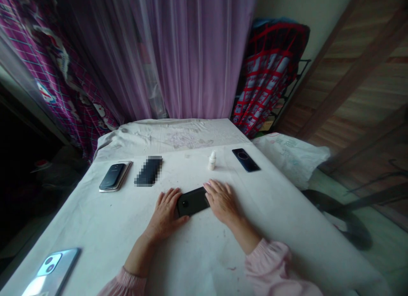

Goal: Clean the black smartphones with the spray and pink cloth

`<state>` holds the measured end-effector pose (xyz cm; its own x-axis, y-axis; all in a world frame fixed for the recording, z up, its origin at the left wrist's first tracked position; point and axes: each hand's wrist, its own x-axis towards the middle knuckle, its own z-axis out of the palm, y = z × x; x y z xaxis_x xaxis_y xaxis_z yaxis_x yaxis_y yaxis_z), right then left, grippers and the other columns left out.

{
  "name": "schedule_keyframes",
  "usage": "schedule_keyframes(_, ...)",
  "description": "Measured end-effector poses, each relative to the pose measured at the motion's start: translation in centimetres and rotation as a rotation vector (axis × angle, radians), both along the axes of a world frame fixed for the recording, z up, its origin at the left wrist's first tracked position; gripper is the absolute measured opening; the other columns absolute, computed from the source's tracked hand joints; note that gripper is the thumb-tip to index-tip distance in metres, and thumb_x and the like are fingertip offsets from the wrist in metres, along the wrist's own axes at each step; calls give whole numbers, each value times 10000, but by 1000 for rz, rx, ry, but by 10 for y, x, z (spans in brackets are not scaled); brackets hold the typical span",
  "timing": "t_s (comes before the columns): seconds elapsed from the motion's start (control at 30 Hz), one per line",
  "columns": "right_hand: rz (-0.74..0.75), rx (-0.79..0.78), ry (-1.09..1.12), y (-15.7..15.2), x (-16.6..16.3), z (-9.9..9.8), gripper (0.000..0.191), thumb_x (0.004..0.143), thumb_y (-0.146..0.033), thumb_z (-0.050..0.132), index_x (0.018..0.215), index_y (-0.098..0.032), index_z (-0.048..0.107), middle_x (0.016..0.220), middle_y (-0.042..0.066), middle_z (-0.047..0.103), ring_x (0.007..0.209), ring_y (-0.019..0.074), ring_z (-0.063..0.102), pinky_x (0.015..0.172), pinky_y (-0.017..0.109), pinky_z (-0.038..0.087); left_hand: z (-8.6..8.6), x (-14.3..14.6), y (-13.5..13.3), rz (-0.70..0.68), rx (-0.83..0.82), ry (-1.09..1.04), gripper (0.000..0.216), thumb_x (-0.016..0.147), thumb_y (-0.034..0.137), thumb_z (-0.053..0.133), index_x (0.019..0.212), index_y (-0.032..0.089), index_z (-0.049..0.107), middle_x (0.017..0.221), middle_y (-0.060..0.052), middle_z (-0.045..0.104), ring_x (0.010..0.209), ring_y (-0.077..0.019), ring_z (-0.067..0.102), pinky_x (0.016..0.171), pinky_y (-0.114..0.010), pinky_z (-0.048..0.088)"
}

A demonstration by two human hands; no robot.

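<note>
A black phone [193, 201] lies face down on the white-covered table [274, 211], its camera lens near its left end. My left hand [165, 213] rests at the phone's left end, fingers over the top edge and thumb under the lower edge, gripping it. My right hand [221, 199] lies flat against the phone's right end, fingers stretched out and touching it.
A small white bottle [212, 160] stands behind the hands. Another black phone [245, 159] lies back right. A dark phone [114, 177] and a blurred dark object [148, 170] lie back left. A silver-blue phone [52, 270] sits at the near left corner. Purple curtains hang behind.
</note>
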<state>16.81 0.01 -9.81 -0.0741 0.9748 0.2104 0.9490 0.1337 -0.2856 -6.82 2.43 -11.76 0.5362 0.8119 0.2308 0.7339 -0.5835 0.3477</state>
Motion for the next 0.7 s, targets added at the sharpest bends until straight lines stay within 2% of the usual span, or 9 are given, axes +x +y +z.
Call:
schedule_keyframes(0.1,-57,20,-9,5,7,-4,391,972,-263,361,1317,-217,539,1388,86,527,1294,259,429,1085,501,273,2,1,0,0,-7,6,667,759,469,659,1340,205,462,1429,-158,470,1355,-354,365,1101,-592,237)
schedule_keyframes(0.2,-74,55,-5,4,-5,-6,401,964,-274,380,1307,-151,546,1380,127,526,1280,269,441,1080,467,296,4,2,0,2,-17,19,662,757,455,661,1332,191,463,1431,-165,466,1353,-356,369,1103,-593,235)
schedule_keyframes(0.47,156,46,44,-18,-62,-1,447,960,-350,414,1355,-157,493,1439,106,468,1332,247,390,1130,450,235,-4,1,0,62,30,-5,627,723,421,687,1275,200,488,1402,-171,493,1348,-349,382,1092,-577,275)
schedule_keyframes(0.57,187,39,39,-14,-54,0,418,968,-339,399,1348,-195,501,1430,83,483,1330,234,397,1133,461,235,-5,1,0,64,39,-4,614,722,433,689,1252,190,497,1395,-181,499,1339,-357,392,1089,-584,277)
schedule_keyframes(0.7,17,44,13,0,-15,-4,398,976,-289,363,1321,-182,529,1406,108,505,1308,263,423,1110,504,268,-3,-4,1,29,12,16,644,729,450,680,1277,175,481,1413,-186,478,1347,-367,377,1092,-582,274)
